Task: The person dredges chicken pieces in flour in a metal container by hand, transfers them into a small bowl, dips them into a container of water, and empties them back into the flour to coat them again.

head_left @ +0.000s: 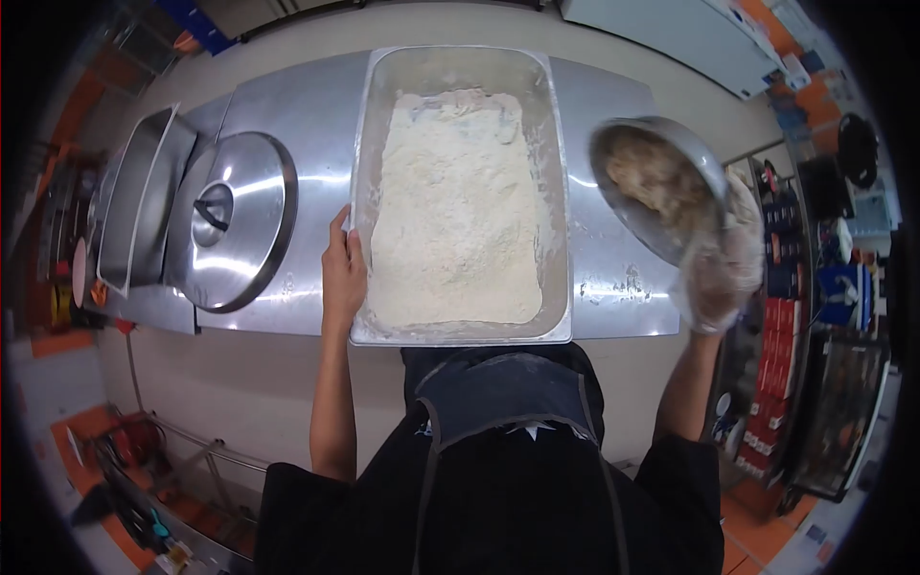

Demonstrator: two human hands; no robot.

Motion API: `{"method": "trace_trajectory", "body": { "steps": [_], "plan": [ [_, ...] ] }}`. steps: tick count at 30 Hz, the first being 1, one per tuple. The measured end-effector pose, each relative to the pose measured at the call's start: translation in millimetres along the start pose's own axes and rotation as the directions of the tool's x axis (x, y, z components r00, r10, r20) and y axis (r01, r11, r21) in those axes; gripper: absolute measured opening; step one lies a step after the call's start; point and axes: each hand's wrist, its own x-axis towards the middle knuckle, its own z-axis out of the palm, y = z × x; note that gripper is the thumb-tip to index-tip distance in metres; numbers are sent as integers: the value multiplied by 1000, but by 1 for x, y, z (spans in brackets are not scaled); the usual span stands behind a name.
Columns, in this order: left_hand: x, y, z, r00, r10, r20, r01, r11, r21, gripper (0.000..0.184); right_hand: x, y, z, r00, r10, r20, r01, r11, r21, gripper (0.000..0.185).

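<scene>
A deep rectangular metal tray (558, 240) stands in front of me, with a broad layer of pale flour (460, 220) inside. My left hand (343, 273) is bare and grips the tray's left side near the front corner, thumb by the rim. At the right, my right hand (724, 273) wears a clear plastic glove and is closed on the near rim of a round metal bowl (632, 213). The bowl tilts toward the tray and is blurred by motion. Wet, light-brown pieces that look like battered raw meat (656, 177) lie in it.
The steel table (623, 307) carries the tray, with some white smears at its right. Left of the tray lies a round metal lid (259, 211) with a black handle, and past it an empty-looking deep steel pan (144, 206). Shelves with red boxes (771, 374) stand at the right.
</scene>
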Motion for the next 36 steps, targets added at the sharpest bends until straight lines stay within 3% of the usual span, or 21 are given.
{"method": "trace_trajectory", "body": {
  "steps": [1,2,3,5,8,11,14,15,18,20,22,24,26,29,30,32,33,34,35,36],
  "plan": [
    [0,1,0,1000,8,-4,-9,1000,-25,39,4,-12,23,990,138,-34,-119,939,322,41],
    [-1,1,-1,1000,19,-8,-19,999,-48,39,3,-22,35,997,43,62,-61,946,318,46],
    [-1,-2,-1,1000,26,-11,-27,998,-57,39,-7,-24,55,981,37,189,-109,917,384,49],
    [0,-8,0,999,47,-16,-48,996,-75,38,-10,-42,80,930,-105,352,11,966,259,58],
    [0,-4,-4,1000,27,9,-26,996,-87,38,-6,-57,113,895,-189,405,91,964,248,63],
    [0,-9,-3,999,43,-7,-43,996,-79,38,-2,-72,124,897,-105,430,61,991,116,62],
    [1,-10,-3,1000,25,9,-24,995,-101,37,11,-84,121,941,-117,318,56,979,194,47],
    [1,-11,-4,1000,24,11,-23,994,-106,37,7,-81,124,971,-148,190,85,949,304,46],
    [2,-13,-2,999,45,5,-44,991,-123,37,15,-67,119,985,-109,-136,139,964,228,47],
    [2,-16,0,997,76,-17,-78,989,-124,37,12,-70,91,964,208,-167,-202,978,49,48],
    [1,-15,-1,999,47,4,-46,991,-128,38,-36,-16,69,755,609,-241,-516,780,355,44],
    [1,-11,-3,999,32,12,-30,992,-125,38,-63,6,46,502,854,-140,-613,465,639,46],
    [1,-7,-3,1000,28,7,-27,993,-118,38,-115,35,33,462,879,-119,-647,425,633,47],
    [1,-10,0,999,44,-3,-44,993,-110,38,-204,86,33,226,974,-21,-748,187,636,42],
    [2,-7,0,1000,28,6,-27,994,-107,38,-221,90,38,195,981,-15,-768,162,620,41],
    [1,1,-3,1000,-12,29,15,995,-99,38,-245,92,43,129,992,-3,-808,107,579,39],
    [1,2,-3,999,-26,41,29,997,-77,38,-250,91,44,141,990,-27,-839,134,527,27],
    [1,1,-3,998,-40,49,43,997,-57,38,-251,92,35,157,987,-41,-977,161,139,27],
    [2,0,-4,997,-53,54,55,998,-36,39,-250,94,24,176,983,-43,-949,158,-272,30],
    [2,1,-4,997,-59,54,62,996,-57,38,-249,93,15,196,980,-36,-761,129,-636,33]
  ]
}}
